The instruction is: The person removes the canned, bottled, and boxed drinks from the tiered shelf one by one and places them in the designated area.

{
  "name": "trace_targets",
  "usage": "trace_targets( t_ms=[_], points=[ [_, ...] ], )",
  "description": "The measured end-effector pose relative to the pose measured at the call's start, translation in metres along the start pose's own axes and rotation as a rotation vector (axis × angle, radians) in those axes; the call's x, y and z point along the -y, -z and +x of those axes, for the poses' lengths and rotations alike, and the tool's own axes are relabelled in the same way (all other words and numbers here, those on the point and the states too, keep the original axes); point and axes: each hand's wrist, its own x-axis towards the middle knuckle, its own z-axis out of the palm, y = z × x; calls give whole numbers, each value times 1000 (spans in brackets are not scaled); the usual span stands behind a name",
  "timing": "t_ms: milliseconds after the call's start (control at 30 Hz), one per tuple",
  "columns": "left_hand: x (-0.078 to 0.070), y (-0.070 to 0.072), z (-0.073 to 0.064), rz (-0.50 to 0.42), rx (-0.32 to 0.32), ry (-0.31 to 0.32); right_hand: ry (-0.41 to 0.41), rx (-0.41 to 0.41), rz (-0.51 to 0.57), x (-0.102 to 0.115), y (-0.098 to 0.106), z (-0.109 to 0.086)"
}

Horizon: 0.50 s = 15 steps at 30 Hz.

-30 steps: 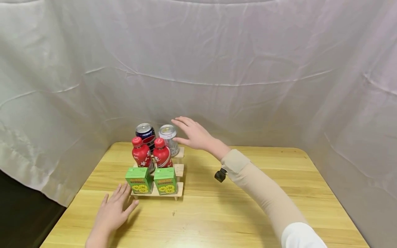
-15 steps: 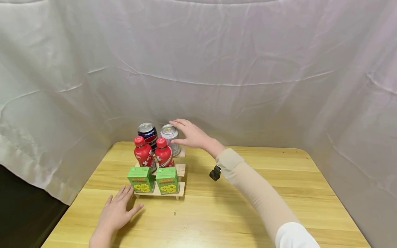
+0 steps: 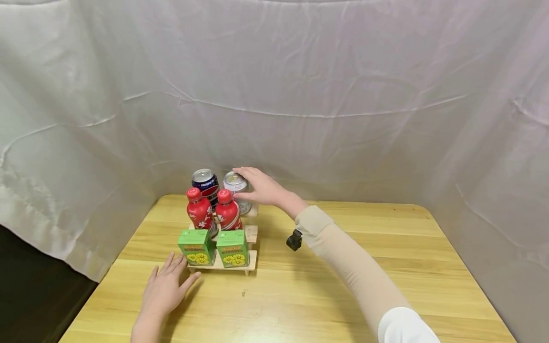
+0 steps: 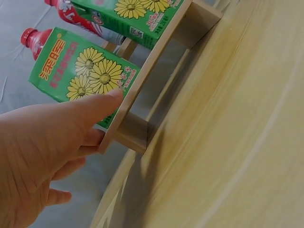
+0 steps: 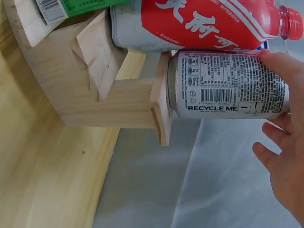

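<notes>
My right hand (image 3: 268,189) grips the upper part of a silver-white drink can (image 5: 213,85) on the top step of a wooden tiered stand (image 3: 253,259). Its thumb lies on the can's near side, while the other fingers reach over and behind the top. My left hand (image 3: 165,288) is by the stand's front left corner, fingers extended, thumb stretched along the front edge. Beside that hand stands a green drink carton (image 4: 90,71) with yellow flowers; a matching carton (image 3: 233,248) is to its right. Both cartons are on the lowest step.
Two red bottles (image 3: 199,212) stand on the middle step. A dark blue can (image 3: 205,183) is on the top step, left of the silver-white one. The wooden table (image 3: 343,286) extends right of the stand, and a grey curtain (image 3: 300,119) hangs behind.
My right hand has moved left and closed in around the silver-white can. The left hand stays by the stand's corner, and the whole view has shifted slightly.
</notes>
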Motion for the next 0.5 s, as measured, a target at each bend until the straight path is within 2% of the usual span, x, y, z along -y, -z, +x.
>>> trace_targets(
  t_ms=[167,500],
  points=[
    [-1,0,1,3,-18,-6,-13,-15,62,0,-1,2],
    [-1,1,0,0,-20,-16,-38,-36,63,4,-1,2]
  ],
)
